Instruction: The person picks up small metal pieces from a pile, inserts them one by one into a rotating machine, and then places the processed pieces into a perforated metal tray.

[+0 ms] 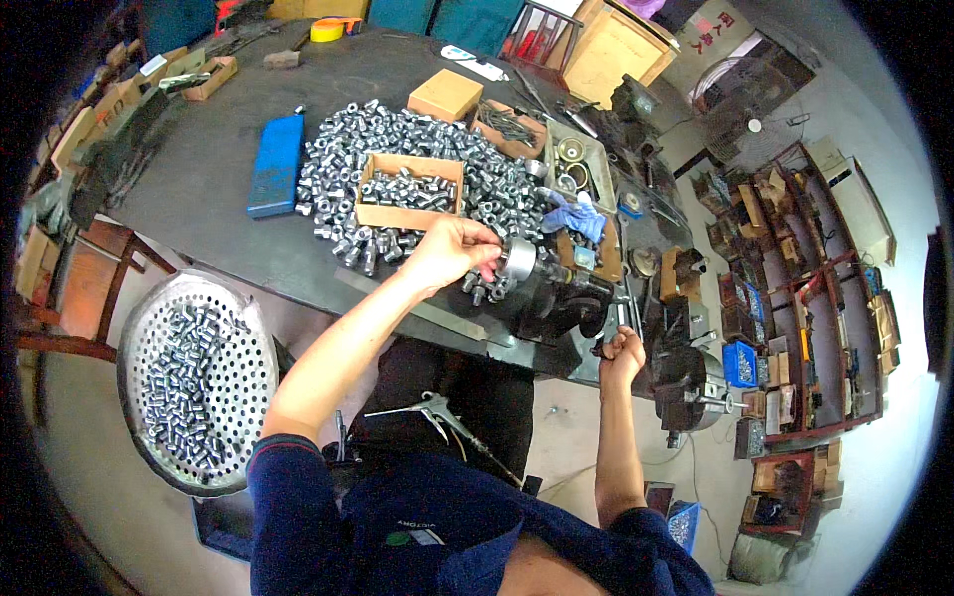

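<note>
My left hand (pixel 455 256) is closed, with thumb and fingertips together at the front face of a round silver chuck (pixel 518 260). Whatever the fingertips pinch there is too small and hidden to make out. The chuck sits on a dark bench machine (pixel 566 303) at the table's near edge. To the right of that machine, my right hand (pixel 623 355) is wrapped round the lower end of a metal lever (pixel 625 310). Just beyond my left hand, a heap of small metal fittings (pixel 383 134) surrounds a cardboard box (pixel 409 216) holding more fittings.
At the lower left stands a perforated metal basin (pixel 253 372) with fittings in it. An air blow gun (pixel 434 409) lies near my lap. On the table are a blue box (pixel 275 166), a closed carton (pixel 445 94) and a blue cloth (pixel 574 216). A vise (pixel 689 382) is right of my right hand.
</note>
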A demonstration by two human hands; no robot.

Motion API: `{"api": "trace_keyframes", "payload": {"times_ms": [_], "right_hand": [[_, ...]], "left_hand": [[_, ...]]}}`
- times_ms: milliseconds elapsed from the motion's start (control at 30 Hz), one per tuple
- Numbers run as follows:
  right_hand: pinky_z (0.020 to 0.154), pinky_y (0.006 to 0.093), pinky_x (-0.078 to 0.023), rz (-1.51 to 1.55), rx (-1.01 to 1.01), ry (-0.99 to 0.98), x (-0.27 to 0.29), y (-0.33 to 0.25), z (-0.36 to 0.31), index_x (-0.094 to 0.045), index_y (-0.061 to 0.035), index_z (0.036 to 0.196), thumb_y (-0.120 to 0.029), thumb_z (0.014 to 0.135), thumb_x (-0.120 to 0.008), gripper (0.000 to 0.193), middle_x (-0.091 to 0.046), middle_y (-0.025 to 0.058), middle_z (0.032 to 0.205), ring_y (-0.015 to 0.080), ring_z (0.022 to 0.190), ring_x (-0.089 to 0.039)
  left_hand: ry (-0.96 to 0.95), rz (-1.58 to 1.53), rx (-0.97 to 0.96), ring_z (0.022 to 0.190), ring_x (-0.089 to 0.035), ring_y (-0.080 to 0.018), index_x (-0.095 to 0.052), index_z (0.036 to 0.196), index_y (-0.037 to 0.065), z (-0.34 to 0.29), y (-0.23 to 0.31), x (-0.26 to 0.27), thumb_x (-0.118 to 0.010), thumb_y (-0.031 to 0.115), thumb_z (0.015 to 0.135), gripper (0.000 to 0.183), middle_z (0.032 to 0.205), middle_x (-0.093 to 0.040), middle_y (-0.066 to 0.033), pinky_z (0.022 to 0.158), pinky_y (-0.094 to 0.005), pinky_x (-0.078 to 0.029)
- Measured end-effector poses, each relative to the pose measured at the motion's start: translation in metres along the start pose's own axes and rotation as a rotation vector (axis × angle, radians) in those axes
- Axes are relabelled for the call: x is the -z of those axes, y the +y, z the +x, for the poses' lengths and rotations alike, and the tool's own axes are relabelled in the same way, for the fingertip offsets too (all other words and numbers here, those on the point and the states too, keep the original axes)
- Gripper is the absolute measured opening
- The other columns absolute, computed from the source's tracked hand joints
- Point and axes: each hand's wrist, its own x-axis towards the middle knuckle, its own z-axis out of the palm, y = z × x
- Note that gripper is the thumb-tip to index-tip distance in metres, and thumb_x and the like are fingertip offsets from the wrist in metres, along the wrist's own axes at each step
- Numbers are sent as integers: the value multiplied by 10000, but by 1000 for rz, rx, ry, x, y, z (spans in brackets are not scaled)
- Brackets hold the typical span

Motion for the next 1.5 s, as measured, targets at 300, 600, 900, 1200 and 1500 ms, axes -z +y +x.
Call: {"api": "trace_keyframes", "payload": {"times_ms": [300,600,900,1200,1500], "right_hand": [[347,179,-230,-105,27,-30,6,5,15,-510,-13,770,-184,784,-469,177,-402,-16,538,51,425,-322],[364,185,-219,-42,26,-58,4,-7,2,-496,-10,786,-151,796,-448,149,-395,-25,539,51,422,-301],[347,190,-200,-55,214,-240,-45,-63,45,-504,-7,833,-259,832,-453,257,-339,-28,525,46,421,-280],[436,262,-383,-712,894,-121,15,50,149,-557,-9,648,-135,775,-469,199,-507,14,579,130,463,-451],[356,185,-194,13,-102,-151,12,14,31,-502,-23,803,-209,783,-448,195,-387,-20,549,61,426,-299]], "left_hand": [[51,-30,46,520,-566,-148,-573,801,-67,-6,-1,-3,-555,51,769,123,657,-577,-97,499,-234,-442],[-10,60,-6,579,-581,-144,-565,851,-71,0,5,-2,-551,-22,734,128,695,-583,-92,533,-230,-454],[93,358,-70,511,-525,-98,-557,770,-25,-4,-4,-10,-487,145,833,194,586,-556,-43,498,-246,-428],[284,932,-277,561,-525,-356,-497,651,31,2,-8,-31,-434,270,831,305,546,-509,-168,518,-441,-396],[335,952,-293,574,-526,-363,-504,651,24,-4,-8,-27,-423,260,827,306,550,-510,-178,533,-448,-400]]}}
